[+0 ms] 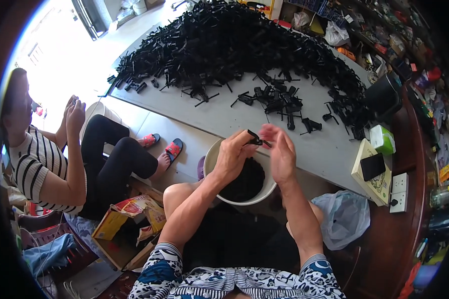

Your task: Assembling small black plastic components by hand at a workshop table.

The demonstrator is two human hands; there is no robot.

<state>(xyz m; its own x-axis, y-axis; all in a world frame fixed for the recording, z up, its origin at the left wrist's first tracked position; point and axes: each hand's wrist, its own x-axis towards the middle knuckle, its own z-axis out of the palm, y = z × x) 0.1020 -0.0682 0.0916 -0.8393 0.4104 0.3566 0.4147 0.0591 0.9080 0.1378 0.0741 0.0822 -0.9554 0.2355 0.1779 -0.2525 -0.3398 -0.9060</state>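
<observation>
Over bucket point(212, 159): left hand point(230, 155) pinches black part point(255, 138); right hand point(283, 157) blurred, can't tell fingers. Dark heap point(244, 185) inside bucket, maybe done; big pile point(219, 45) beyond, likely waiting.

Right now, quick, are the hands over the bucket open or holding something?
Left hand: closed, holding a black part.
Right hand: blurred, close to that part; whether open or gripping can't be told.

Flat grey table point(194, 112): before my camera, under jagged black parts point(224, 50).
Round white bucket point(210, 163): nearer.
Pale crumpled plastic bag point(344, 219): bucket's right.
</observation>
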